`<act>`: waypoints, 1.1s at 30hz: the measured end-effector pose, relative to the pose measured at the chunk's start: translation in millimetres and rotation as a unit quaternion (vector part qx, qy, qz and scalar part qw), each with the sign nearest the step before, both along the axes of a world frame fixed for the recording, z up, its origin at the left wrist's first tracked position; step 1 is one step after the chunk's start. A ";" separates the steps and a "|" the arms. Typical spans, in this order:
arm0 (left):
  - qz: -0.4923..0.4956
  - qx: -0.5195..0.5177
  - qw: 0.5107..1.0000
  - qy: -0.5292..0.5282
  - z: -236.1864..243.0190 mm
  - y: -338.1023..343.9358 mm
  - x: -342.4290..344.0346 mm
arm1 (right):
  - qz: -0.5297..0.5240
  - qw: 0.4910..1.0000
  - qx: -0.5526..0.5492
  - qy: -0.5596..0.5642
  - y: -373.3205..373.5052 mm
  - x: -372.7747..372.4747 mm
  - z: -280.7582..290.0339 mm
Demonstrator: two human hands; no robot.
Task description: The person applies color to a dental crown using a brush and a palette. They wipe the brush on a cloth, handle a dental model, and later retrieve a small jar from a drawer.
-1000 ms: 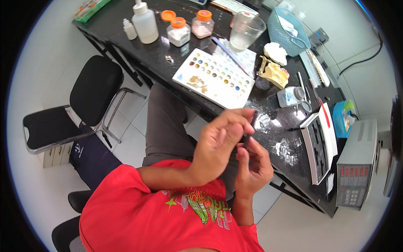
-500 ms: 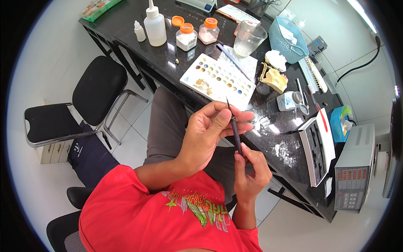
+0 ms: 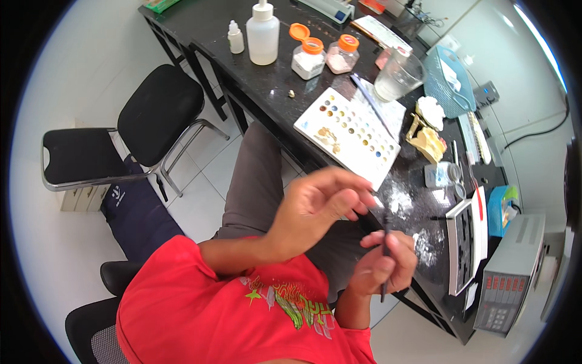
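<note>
My right hand (image 3: 391, 265) is closed round a slim dark brush (image 3: 386, 241), which stands nearly upright in the picture, its upper end blurred. To its left, my left hand (image 3: 318, 209) is raised, with loosely bent fingers and the thumb apart. It holds nothing that I can see and no longer touches the brush. Beyond both hands, a white palette (image 3: 348, 130) with rows of small coloured wells and a brown smear lies at the edge of the black table (image 3: 242, 79). A pale purple pen-like tool (image 3: 373, 106) rests on a tissue behind the palette.
A glass of clear liquid (image 3: 397, 79), orange-lidded powder jars (image 3: 309, 60), a squeeze bottle (image 3: 263, 39) and dental models (image 3: 427, 142) stand behind. White powder (image 3: 427, 246) marks the table's right side, near an open case (image 3: 462, 246) and a grey device (image 3: 509, 276). A black chair (image 3: 160, 115) stands left.
My left hand has let go of the brush. The right hand has moved right with it, and the brush now stands more upright. The view has shifted, so the table sits farther right.
</note>
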State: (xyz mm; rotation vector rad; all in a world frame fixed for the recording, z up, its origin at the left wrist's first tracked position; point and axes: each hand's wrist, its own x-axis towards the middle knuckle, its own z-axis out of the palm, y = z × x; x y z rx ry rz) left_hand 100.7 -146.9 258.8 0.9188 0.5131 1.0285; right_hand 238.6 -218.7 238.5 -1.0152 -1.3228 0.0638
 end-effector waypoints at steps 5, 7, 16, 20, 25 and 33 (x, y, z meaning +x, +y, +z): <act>0.437 0.369 0.740 0.354 -31.8 80.9 -57.8 | -0.093 0.996 0.018 -0.001 23.7 11.4 6.8; 0.428 0.380 0.707 0.416 -31.2 104.2 -69.8 | -0.104 0.994 0.026 -0.030 33.2 17.8 6.2; 0.332 0.325 0.745 0.479 -26.2 128.8 -68.6 | -0.140 0.990 0.012 -0.015 44.9 12.1 1.6; 0.329 0.318 0.743 0.488 -24.9 129.8 -66.1 | -0.142 0.990 0.003 -0.024 43.7 12.1 0.1; 0.333 0.304 0.752 0.480 -26.7 131.3 -63.8 | -0.129 0.992 -0.008 -0.015 43.0 12.0 1.0; 0.351 0.321 0.766 0.432 -34.1 134.0 -59.4 | -0.118 0.989 -0.078 -0.038 62.9 12.5 23.2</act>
